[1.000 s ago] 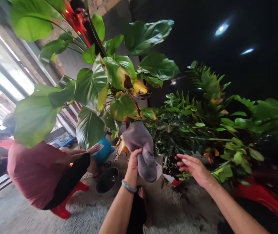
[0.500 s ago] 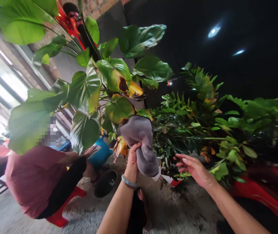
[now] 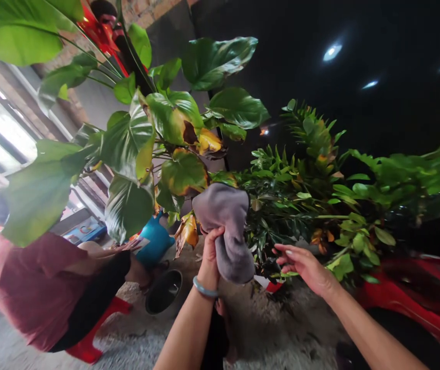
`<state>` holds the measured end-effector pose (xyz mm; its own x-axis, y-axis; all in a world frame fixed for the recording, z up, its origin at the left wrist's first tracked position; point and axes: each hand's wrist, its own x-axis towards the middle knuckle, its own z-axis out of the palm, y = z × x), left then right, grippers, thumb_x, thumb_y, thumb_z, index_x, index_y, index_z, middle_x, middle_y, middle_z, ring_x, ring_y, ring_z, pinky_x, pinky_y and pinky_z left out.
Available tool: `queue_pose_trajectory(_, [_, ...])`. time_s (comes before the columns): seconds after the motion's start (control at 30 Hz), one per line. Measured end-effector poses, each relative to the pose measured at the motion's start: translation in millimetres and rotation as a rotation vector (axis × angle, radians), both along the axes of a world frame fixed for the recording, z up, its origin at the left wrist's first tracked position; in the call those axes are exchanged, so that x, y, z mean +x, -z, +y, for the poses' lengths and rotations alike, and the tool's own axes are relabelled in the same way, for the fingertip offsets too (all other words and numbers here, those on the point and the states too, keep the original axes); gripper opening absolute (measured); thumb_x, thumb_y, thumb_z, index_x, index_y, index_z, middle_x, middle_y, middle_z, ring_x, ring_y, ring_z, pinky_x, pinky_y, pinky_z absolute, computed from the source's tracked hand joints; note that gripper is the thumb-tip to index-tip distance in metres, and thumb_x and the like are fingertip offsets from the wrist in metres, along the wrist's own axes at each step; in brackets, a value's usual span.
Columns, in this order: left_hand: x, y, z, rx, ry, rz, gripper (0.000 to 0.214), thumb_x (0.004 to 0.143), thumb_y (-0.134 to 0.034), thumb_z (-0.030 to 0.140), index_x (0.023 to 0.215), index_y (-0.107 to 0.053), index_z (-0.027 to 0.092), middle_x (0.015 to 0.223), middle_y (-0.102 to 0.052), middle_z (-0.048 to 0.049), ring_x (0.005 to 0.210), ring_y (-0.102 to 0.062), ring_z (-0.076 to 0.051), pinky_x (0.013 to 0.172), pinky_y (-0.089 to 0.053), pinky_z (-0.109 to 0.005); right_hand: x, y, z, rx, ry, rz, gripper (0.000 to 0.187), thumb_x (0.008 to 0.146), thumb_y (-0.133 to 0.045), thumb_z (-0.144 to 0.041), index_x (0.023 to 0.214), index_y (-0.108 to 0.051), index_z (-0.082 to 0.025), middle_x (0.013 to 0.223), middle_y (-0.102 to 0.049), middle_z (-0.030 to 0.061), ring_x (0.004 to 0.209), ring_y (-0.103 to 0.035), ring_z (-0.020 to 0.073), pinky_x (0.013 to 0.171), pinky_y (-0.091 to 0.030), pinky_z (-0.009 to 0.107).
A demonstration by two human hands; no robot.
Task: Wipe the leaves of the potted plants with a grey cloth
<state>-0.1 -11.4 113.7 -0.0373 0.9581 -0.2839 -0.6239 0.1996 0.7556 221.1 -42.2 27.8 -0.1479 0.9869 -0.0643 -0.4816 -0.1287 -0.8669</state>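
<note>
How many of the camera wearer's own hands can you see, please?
2: the left hand, gripping the grey cloth near the centre; the right hand, empty, to the cloth's right.

With the cloth (image 3: 223, 205) in your left hand (image 3: 212, 252) as the clock's centre, your right hand (image 3: 305, 262) is at 4 o'clock, apart from it. A bracelet (image 3: 205, 289) rings your left wrist. A plant (image 3: 127, 139) spreads around 11 o'clock, with bushes (image 3: 274, 177) at 2 and a wall (image 3: 289, 46) behind them at 1. At 8 o'clock a person (image 3: 38, 288) sits on a stool (image 3: 104, 318); between that person and your left arm, a basin (image 3: 162, 298) stands on the floor (image 3: 135, 339).
</note>
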Motion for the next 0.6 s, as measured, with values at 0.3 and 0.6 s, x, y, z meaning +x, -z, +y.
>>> queue_pose_trajectory(0.3, [2.5,54.5,-49.8,-0.383,0.513,0.113,0.017,0.051,-0.060,0.009,0.065,-0.067,0.017,0.054,-0.068,-0.0049,0.054,-0.068,-0.023,0.057,-0.053,-0.031,2.4,-0.7,-3.8,-0.065,0.069,-0.025,0.033,0.055,-0.083,-0.050,0.069,-0.076,-0.021,0.073,-0.075,0.0066,0.070,-0.068,0.0238,0.056,-0.053,0.032])
queue_pose_trajectory(0.6, [36.3,-10.7,4.6,-0.020,0.097,0.003,0.016,0.058,-0.070,0.017,0.074,-0.069,0.015,0.058,-0.071,0.0000,0.051,-0.064,-0.017,0.063,-0.054,-0.028,5.1,6.3,-3.3,-0.057,0.000,0.039,0.035,0.070,-0.074,-0.052,0.084,-0.080,-0.021,0.089,-0.077,0.0101,0.073,-0.069,0.0222,0.057,-0.055,0.031])
